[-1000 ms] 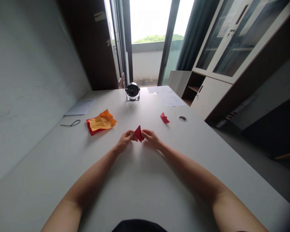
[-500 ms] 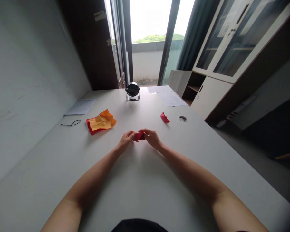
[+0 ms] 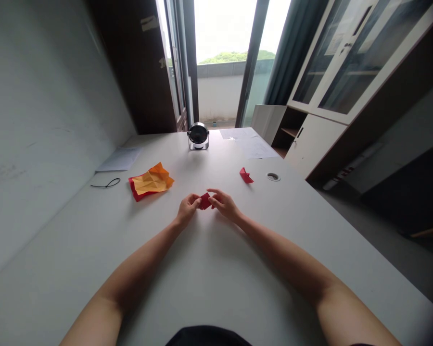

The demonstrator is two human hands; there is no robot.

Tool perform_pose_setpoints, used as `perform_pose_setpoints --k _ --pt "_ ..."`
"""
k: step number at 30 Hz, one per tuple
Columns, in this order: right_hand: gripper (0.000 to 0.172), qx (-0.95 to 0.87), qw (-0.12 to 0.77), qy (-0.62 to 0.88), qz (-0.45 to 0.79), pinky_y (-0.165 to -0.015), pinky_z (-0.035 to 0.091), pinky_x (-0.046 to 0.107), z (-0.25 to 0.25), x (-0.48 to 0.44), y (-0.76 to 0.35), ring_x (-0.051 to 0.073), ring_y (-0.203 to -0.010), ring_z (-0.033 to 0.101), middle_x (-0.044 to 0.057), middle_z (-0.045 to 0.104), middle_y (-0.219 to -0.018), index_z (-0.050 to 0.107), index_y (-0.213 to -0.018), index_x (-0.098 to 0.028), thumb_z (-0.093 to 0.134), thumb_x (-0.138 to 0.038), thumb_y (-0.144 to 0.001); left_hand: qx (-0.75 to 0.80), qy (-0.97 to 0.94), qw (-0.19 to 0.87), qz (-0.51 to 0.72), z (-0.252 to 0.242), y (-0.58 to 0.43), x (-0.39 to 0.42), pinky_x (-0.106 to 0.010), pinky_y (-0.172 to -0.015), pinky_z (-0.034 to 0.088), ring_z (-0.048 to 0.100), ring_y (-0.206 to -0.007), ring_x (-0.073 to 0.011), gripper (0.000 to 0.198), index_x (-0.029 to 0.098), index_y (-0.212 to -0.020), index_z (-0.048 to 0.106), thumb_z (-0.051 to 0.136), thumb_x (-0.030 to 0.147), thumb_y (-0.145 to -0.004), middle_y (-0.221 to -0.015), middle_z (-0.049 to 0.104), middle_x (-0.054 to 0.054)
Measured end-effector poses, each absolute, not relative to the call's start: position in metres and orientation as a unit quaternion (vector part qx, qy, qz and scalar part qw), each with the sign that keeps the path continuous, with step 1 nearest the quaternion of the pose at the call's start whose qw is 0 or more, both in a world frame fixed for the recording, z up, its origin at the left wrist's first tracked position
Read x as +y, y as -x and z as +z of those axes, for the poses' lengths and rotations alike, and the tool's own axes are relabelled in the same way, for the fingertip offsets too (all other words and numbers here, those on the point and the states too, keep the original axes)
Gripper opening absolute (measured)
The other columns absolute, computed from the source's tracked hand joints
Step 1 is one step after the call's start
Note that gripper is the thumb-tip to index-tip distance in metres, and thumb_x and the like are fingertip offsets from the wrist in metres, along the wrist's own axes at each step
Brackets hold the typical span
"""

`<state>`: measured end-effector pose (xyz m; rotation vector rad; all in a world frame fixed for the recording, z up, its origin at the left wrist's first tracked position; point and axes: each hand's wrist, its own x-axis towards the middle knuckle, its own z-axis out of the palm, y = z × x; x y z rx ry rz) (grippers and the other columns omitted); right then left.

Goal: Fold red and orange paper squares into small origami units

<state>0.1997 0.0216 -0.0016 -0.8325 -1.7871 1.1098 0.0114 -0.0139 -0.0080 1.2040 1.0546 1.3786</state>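
A small piece of folded red paper [image 3: 205,201], roughly diamond-shaped, is held just above the table between my hands. My left hand [image 3: 188,209] pinches its left corner between thumb and fingers. At its right edge, my right hand [image 3: 224,203] has the thumb against the paper, with the index finger raised and stretched over the top. Beyond my right hand lies a red folded paper boat [image 3: 246,176]. To the left of my hands are creased orange paper [image 3: 152,180] and red paper [image 3: 140,196] under it.
The white table [image 3: 209,269] carries a round black-and-silver device [image 3: 198,136] at the back. White sheets [image 3: 254,144] lie back right, and another paper stack [image 3: 119,159] back left. A black cable tie [image 3: 108,184] is near the wall; a round grommet hole [image 3: 273,177] is at right.
The folded red paper has turned from a flat, wide shape to a diamond facing me. My right index finger has lifted off it. My left hand keeps its pinch.
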Motion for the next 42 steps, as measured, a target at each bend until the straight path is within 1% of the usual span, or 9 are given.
perform_pose_setpoints --k 3,6,12,17,22,28,32,36,42 --pt "0.03 -0.722 0.404 0.342 0.446 -0.057 0.048 0.025 -0.003 0.023 -0.198 0.013 -0.057 0.06 -0.001 0.065 -0.065 0.067 -0.106 -0.019 0.062 -0.041 -0.086 0.436 -0.502 0.479 0.573 -0.008 -0.011 -0.014 -0.028 -0.062 0.051 0.062 -0.062 -0.0135 0.03 0.014 -0.087 0.06 0.069 0.042 -0.081 -0.074 0.065 -0.002" --pt "0.022 -0.709 0.407 0.345 0.461 -0.055 0.047 0.024 -0.004 0.024 -0.197 0.012 -0.055 0.058 -0.002 0.064 -0.062 0.065 -0.089 -0.019 0.061 -0.04 -0.086 0.443 -0.505 0.478 0.566 -0.007 -0.012 -0.015 -0.028 -0.062 0.05 0.062 -0.061 -0.0128 0.032 0.014 -0.088 0.061 0.07 0.043 -0.08 -0.076 0.065 -0.002" --pt "0.025 -0.705 0.405 0.344 0.47 -0.055 0.046 0.024 0.001 0.023 -0.198 0.012 -0.054 0.058 -0.002 0.064 -0.062 0.062 -0.085 -0.02 0.06 -0.045 -0.087 0.444 -0.523 0.472 0.554 -0.005 -0.011 -0.016 -0.027 -0.065 0.049 0.06 -0.064 -0.0126 0.033 0.013 -0.088 0.067 0.069 0.046 -0.081 -0.076 0.067 -0.003" --pt "0.031 -0.731 0.379 0.349 0.448 -0.053 0.043 0.023 0.002 0.02 -0.199 0.011 -0.051 0.055 -0.002 0.062 -0.057 0.057 -0.072 -0.02 0.057 -0.045 -0.089 0.446 -0.515 0.458 0.571 -0.005 -0.011 -0.017 -0.026 -0.067 0.048 0.059 -0.067 -0.013 0.031 0.014 -0.087 0.067 0.069 0.044 -0.082 -0.074 0.066 -0.002" --pt "0.029 -0.738 0.387 0.342 0.434 -0.056 0.044 0.023 0.004 0.016 -0.198 0.012 -0.055 0.058 0.0 0.065 -0.063 0.058 -0.074 -0.019 0.058 -0.044 -0.089 0.455 -0.538 0.452 0.547 0.0 -0.012 -0.02 -0.027 -0.067 0.047 0.059 -0.066 -0.0144 0.029 0.015 -0.084 0.067 0.069 0.044 -0.081 -0.072 0.066 -0.002" --pt "0.029 -0.761 0.407 0.34 0.373 -0.062 0.047 0.027 0.008 0.014 -0.198 0.016 -0.065 0.061 0.004 0.067 -0.07 0.064 -0.079 -0.018 0.056 -0.043 -0.092 0.508 -0.629 0.346 0.477 0.007 -0.015 -0.028 -0.026 -0.064 0.043 0.058 -0.066 -0.0155 0.02 0.02 -0.083 0.072 0.066 0.039 -0.083 -0.072 0.068 -0.001" --pt "0.026 -0.778 0.429 0.331 0.318 -0.065 0.047 0.028 0.009 0.017 -0.2 0.015 -0.069 0.059 0.004 0.065 -0.079 0.067 -0.078 -0.019 0.057 -0.039 -0.092 0.508 -0.609 0.336 0.508 0.005 -0.014 -0.027 -0.025 -0.063 0.043 0.057 -0.066 -0.0148 0.018 0.02 -0.085 0.071 0.067 0.037 -0.082 -0.074 0.066 -0.001" --pt "0.02 -0.784 0.433 0.319 0.31 -0.065 0.047 0.027 0.008 0.019 -0.2 0.014 -0.069 0.058 0.004 0.064 -0.084 0.07 -0.085 -0.02 0.058 -0.033 -0.092 0.503 -0.571 0.345 0.55 0.004 -0.012 -0.024 -0.026 -0.064 0.043 0.056 -0.064 -0.0143 0.017 0.018 -0.087 0.071 0.07 0.034 -0.08 -0.07 0.064 0.0" --pt "0.015 -0.792 0.416 0.331 0.3 -0.064 0.047 0.027 0.003 0.019 -0.2 0.012 -0.064 0.056 0.005 0.065 -0.088 0.072 -0.09 -0.021 0.06 -0.031 -0.09 0.493 -0.604 0.313 0.542 0.016 -0.013 -0.031 -0.03 -0.073 0.047 0.062 -0.074 -0.0169 0.015 0.019 -0.086 0.074 0.066 0.032 -0.085 -0.084 0.067 -0.005"
